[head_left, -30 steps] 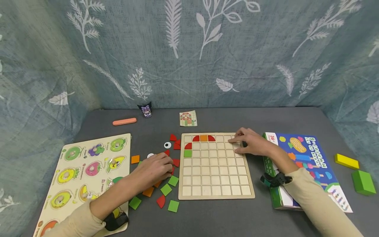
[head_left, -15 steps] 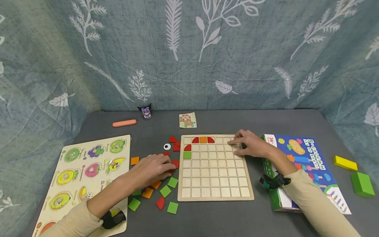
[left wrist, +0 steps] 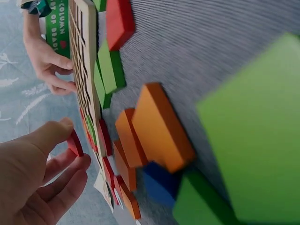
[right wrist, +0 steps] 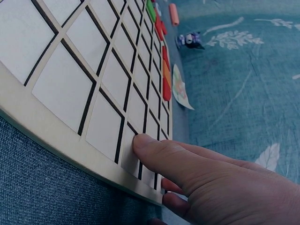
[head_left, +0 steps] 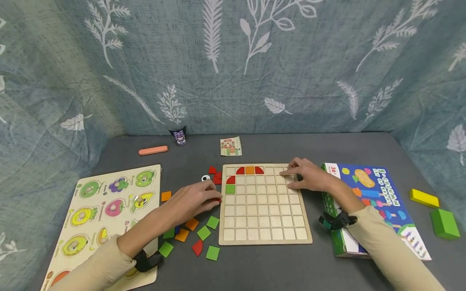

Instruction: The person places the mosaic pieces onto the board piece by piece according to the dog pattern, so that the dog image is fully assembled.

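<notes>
My left hand (head_left: 196, 200) pinches a small red tile (left wrist: 75, 144) between thumb and fingers, close by the left edge of the wooden grid board (head_left: 265, 243). Along the board's top row lie a red quarter-circle tile (head_left: 240, 171), an orange square tile (head_left: 249, 170) and another red quarter-circle (head_left: 259, 170). Lower at the left, a red quarter-circle (head_left: 231, 180) sits above a green square tile (head_left: 230, 188). My right hand (head_left: 307, 176) rests on the board's upper right corner, its thumb (right wrist: 146, 142) on the grid, some fingers hidden behind the hand.
Loose tiles, among them a green square (head_left: 212, 253) and a red quarter-circle (head_left: 198, 247), lie left of the board. A fruit puzzle board (head_left: 109, 226) is further left. Behind lies a pattern card (head_left: 231, 146). A blue box (head_left: 375, 194) and blocks (head_left: 424, 198) are at right.
My left hand has risen from among the loose tiles and moved toward the board's left edge with a red tile between its fingers. The right hand stays at the board's corner.
</notes>
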A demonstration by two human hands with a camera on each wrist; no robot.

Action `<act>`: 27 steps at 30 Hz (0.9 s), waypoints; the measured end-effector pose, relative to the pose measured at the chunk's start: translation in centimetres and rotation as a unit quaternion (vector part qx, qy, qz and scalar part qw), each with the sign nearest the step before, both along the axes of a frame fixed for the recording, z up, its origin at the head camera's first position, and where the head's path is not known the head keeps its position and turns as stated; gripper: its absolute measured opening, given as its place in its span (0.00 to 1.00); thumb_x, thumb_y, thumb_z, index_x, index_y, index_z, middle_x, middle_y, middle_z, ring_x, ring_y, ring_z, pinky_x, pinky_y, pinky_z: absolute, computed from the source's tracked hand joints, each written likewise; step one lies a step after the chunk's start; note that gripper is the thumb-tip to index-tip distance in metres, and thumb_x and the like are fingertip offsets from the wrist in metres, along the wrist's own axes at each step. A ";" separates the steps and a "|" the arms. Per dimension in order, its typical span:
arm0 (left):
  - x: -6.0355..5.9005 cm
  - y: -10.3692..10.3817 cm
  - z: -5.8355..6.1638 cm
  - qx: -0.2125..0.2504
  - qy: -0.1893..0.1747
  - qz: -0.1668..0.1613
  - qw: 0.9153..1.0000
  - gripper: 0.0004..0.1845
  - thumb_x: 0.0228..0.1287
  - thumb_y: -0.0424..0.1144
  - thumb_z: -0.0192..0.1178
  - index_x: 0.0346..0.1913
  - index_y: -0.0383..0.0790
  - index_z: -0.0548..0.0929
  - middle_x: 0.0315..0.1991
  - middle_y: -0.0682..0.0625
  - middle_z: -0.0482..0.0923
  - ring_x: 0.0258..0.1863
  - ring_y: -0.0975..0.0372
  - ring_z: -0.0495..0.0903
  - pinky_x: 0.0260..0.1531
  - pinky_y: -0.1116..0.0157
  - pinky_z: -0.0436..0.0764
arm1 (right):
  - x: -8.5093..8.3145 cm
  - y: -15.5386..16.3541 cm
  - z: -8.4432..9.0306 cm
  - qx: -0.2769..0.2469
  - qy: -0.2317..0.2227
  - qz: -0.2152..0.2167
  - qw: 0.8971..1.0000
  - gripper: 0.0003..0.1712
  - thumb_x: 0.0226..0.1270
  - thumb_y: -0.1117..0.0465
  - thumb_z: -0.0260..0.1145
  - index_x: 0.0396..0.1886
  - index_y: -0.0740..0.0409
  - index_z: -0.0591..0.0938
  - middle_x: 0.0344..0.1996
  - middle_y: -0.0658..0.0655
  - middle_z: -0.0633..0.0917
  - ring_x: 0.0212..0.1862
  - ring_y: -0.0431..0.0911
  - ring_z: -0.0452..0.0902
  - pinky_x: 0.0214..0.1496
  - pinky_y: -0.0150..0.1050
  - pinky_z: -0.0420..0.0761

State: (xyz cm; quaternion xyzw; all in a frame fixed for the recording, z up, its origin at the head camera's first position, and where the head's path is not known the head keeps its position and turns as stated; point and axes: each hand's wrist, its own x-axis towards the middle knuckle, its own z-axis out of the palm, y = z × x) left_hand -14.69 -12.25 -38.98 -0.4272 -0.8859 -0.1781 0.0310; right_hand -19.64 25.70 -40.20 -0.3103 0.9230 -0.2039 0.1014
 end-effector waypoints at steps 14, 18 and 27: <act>-0.6 2.7 -0.7 0.052 -0.024 0.004 0.998 0.05 0.64 0.34 0.62 0.42 0.41 0.84 0.37 0.51 0.78 0.25 0.68 0.71 0.26 0.75 0.72 | 0.1 0.3 -0.2 -0.025 0.023 0.022 0.999 0.25 0.61 0.53 0.70 0.58 0.54 0.82 0.48 0.62 0.76 0.44 0.50 0.68 0.42 0.42 0.68; -0.4 3.2 -0.8 0.048 -0.045 0.012 0.998 0.04 0.63 0.32 0.62 0.40 0.40 0.85 0.36 0.51 0.79 0.26 0.68 0.72 0.27 0.76 0.73 | -0.1 0.2 -0.1 -0.012 0.001 0.007 1.000 0.25 0.61 0.56 0.70 0.59 0.54 0.81 0.50 0.63 0.76 0.46 0.51 0.68 0.44 0.44 0.69; 0.1 3.4 -0.9 0.033 -0.047 0.011 0.998 0.05 0.62 0.30 0.63 0.38 0.38 0.88 0.39 0.48 0.81 0.32 0.64 0.81 0.30 0.75 0.77 | 0.0 0.0 0.2 0.006 -0.009 -0.003 1.000 0.26 0.61 0.57 0.70 0.60 0.55 0.81 0.50 0.61 0.76 0.46 0.50 0.68 0.44 0.43 0.69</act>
